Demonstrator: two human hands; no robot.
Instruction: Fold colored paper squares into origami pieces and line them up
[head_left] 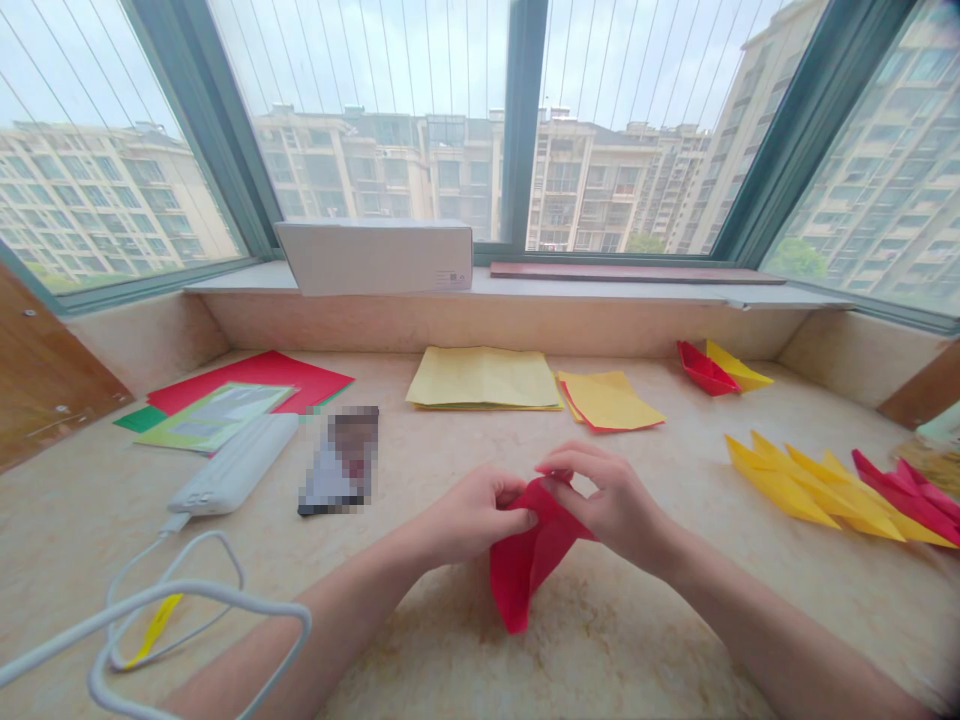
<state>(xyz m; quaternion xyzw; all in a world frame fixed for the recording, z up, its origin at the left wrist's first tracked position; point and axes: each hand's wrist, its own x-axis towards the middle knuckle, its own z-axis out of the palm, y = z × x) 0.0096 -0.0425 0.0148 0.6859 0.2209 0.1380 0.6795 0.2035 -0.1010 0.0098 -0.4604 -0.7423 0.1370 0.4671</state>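
Marbled tabletop [405, 640] under a wide bay window [390, 160]; apartment blocks outside, daylight falling from ahead. Red folded paper [544, 545] sits at near centre, between your two hands, its lower point hanging toward you.

Left hand [472, 515]: fingers curled, thumb laid flat on the paper's upper left, closed on it with no visible gap. Seems to serve as the steadying grip. Right hand [619, 500]: thumb and fingers pinched at the top edge, a loop of space behind the pinch. Likely held by the rim so the layers can be felt apart; exact contact under your fingertips can't be told.

Beyond your hands: yellow paper stack [484, 378], and beside it smaller yellow sheets [619, 400] with red showing beneath, probably kept within easy reach. Far right, red paper boat [705, 368] touching a yellow paper boat [735, 368]. Nearer, yellow folded pieces [802, 488] nested in a row against red folded pieces [911, 490], perhaps grouped by colour. Left side: white power bank [236, 465], white cable [202, 597] looping near your forearm.
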